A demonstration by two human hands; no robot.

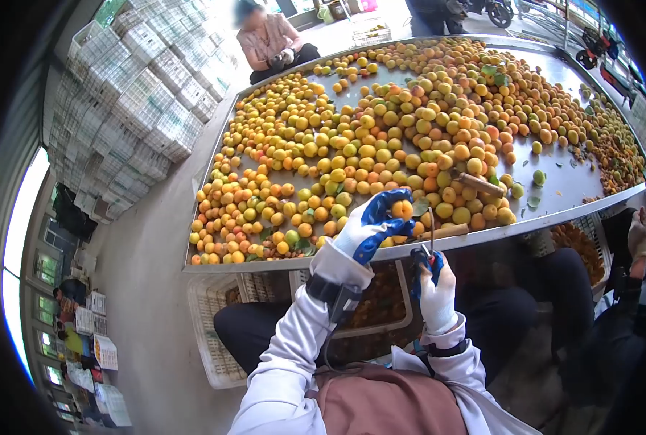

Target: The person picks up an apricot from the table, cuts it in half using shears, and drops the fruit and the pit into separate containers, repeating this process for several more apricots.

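Near the table's front edge, my left hand, in a white glove with a blue-coated palm, is closed around an orange-yellow apricot. To its right and slightly lower, my right hand, gloved the same way, grips a thin-bladed tool whose narrow metal blade points up toward the table. Fingers hide most of the tool's handle. Loose apricots spread over the metal sorting table just beyond both hands. A brown wooden stick lies by the edge behind the blade, with another brown stick among the fruit.
Below the table edge are a white plastic crate at left and another crate with orange pieces at right. A person works across the table; another person's hand is at far right. Stacked crates line the left.
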